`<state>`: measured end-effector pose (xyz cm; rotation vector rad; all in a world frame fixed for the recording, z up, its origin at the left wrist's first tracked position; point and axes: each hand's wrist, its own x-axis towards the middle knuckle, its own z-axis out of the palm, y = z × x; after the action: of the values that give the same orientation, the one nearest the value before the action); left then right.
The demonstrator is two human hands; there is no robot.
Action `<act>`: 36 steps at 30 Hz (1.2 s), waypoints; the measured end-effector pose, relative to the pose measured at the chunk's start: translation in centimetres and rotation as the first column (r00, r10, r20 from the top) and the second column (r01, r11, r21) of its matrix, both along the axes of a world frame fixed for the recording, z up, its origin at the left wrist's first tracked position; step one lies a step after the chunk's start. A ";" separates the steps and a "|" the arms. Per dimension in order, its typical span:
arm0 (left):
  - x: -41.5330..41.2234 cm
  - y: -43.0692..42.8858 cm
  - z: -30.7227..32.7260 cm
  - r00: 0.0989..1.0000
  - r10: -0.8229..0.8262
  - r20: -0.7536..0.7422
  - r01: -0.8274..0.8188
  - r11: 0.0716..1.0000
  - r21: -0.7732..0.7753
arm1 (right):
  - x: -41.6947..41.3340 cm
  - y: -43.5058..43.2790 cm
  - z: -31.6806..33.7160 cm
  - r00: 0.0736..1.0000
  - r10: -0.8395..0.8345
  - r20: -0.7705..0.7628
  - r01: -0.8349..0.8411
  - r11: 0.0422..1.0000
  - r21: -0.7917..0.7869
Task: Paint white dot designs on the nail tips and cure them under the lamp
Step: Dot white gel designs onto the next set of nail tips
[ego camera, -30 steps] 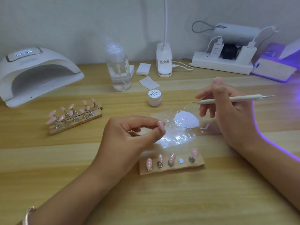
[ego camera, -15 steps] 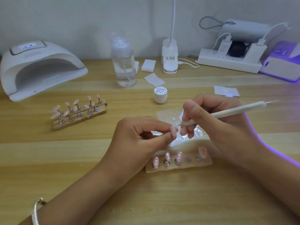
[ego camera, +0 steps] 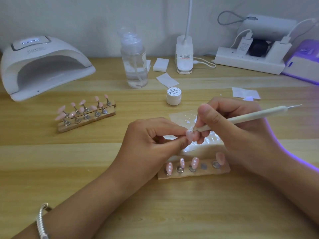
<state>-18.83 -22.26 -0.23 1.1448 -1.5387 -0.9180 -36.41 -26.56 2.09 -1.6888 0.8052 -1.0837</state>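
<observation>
White curing lamp (ego camera: 43,66) sat at the far left of the wooden table (ego camera: 172,213), its mouth facing the middle and a little display lit on top. Just right of it was a wooden rack (ego camera: 86,116) with two rows of plain pink nail tips on metal stands. Behind that, a clear pump bottle (ego camera: 134,62), then a small white jar (ego camera: 173,96) with its lid on.

Middle of the table is where the action was. The left hand (ego camera: 151,140), silver bracelet (ego camera: 42,221) on that wrist, pinched one pink nail tip (ego camera: 189,136) between thumb and forefinger, held up off the table above a crinkly clear sheet (ego camera: 207,142) with white paint blobs on it. The right hand (ego camera: 229,128) gripped a white dotting pen (ego camera: 241,118) like a pencil, fingers curled round it. The fine metal point was right at the top edge of that held tip, touching as far as I could tell.

Just in front of both hands lay a second wooden rack (ego camera: 193,173). It had three pink tips with white dots, a bare metal disc, and one more pink tip partly behind the right hand.

Far right at the back were a white power strip (ego camera: 248,62) with chargers plugged in and a box glowing purple (ego camera: 303,66).
</observation>
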 end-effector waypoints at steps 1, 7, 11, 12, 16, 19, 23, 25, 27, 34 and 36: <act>0.0 0.0 0.0 1.000 0.002 0.009 -0.002 1.000 -0.002 | 0.0 0.0 0.0 1.000 0.000 0.002 0.000 1.000 0.005; -0.1 0.1 0.0 1.000 0.013 0.009 -0.013 1.000 -0.002 | 0.1 0.1 0.0 1.000 0.006 0.017 -0.007 0.998 0.065; 0.0 0.1 0.1 1.000 0.011 0.007 -0.011 1.000 -0.001 | 0.2 0.1 0.0 1.000 0.005 0.018 -0.006 0.998 0.069; -0.1 0.1 0.1 1.000 0.012 0.007 -0.012 1.000 0.001 | 0.2 0.1 0.0 1.000 0.005 0.020 -0.007 0.998 0.068; -0.1 0.2 0.2 1.000 0.015 0.013 -0.015 1.000 -0.010 | 0.1 0.1 0.0 1.000 0.011 0.024 -0.013 0.998 0.067; -0.1 0.2 0.2 1.000 0.010 0.015 -0.010 1.000 -0.009 | 0.1 0.0 -0.1 0.999 0.011 0.030 -0.014 0.997 0.070; -0.1 0.1 0.0 0.999 0.043 0.005 -0.043 0.999 0.002 | 0.0 -0.3 0.0 0.998 0.011 0.063 -0.013 1.000 0.024; -0.1 0.1 -0.1 0.998 0.058 -0.002 -0.058 0.998 0.009 | -0.1 -0.6 0.2 0.994 0.012 0.109 -0.012 1.000 0.005; -0.2 0.1 -0.2 0.998 0.069 -0.003 -0.069 0.998 0.012 | -0.3 -1.0 0.4 0.989 0.000 0.147 0.001 1.000 -0.005; -0.1 0.1 -0.3 0.994 0.112 0.010 -0.112 0.993 0.047 | -1.7 -2.9 0.4 0.967 -0.195 0.165 0.204 0.978 -0.037; -0.1 0.1 -0.3 0.990 0.136 0.025 -0.137 0.989 0.057 | -2.2 -3.4 -0.2 0.953 -0.299 0.053 0.302 0.951 -0.069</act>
<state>-18.94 -22.16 -0.51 1.2888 -1.4395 -0.8658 -38.59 -29.94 1.91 -1.6339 1.0293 -1.3687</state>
